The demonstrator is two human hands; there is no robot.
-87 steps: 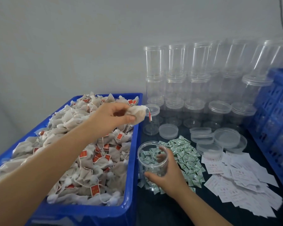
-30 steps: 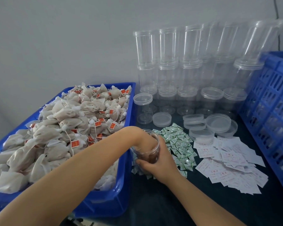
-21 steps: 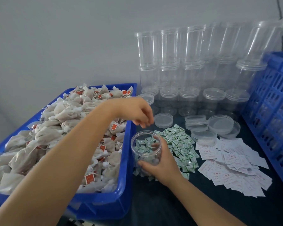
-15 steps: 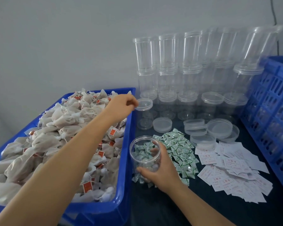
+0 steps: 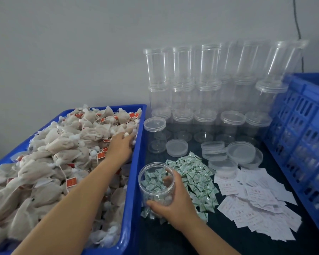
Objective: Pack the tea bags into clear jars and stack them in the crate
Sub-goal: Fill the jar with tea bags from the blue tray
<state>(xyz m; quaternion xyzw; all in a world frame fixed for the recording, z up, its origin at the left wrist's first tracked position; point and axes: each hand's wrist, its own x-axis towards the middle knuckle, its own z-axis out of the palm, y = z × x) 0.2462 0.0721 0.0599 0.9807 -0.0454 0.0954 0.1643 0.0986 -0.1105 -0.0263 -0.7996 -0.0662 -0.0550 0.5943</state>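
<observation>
A blue tray [image 5: 135, 162] on the left is heaped with pale tea bags [image 5: 63, 153] with red tags. My left hand [image 5: 121, 146] reaches into the tray's far right corner, its fingers stretched out and resting on the bags. My right hand [image 5: 173, 201] grips an open clear jar [image 5: 156, 183] standing just right of the tray. Something pale lies at the jar's bottom. A blue slatted crate [image 5: 302, 135] stands at the right edge.
Empty clear jars [image 5: 182, 80] are stacked against the back wall. Loose clear lids [image 5: 177, 148] lie in front of them. Green sachets [image 5: 195, 173] are heaped beside the held jar, and white paper slips [image 5: 256, 199] are spread to their right on the dark table.
My left hand put a tea bag in the jar, pulled out, and swung back over the tray onto the bags. My right hand has kept hold of the jar.
</observation>
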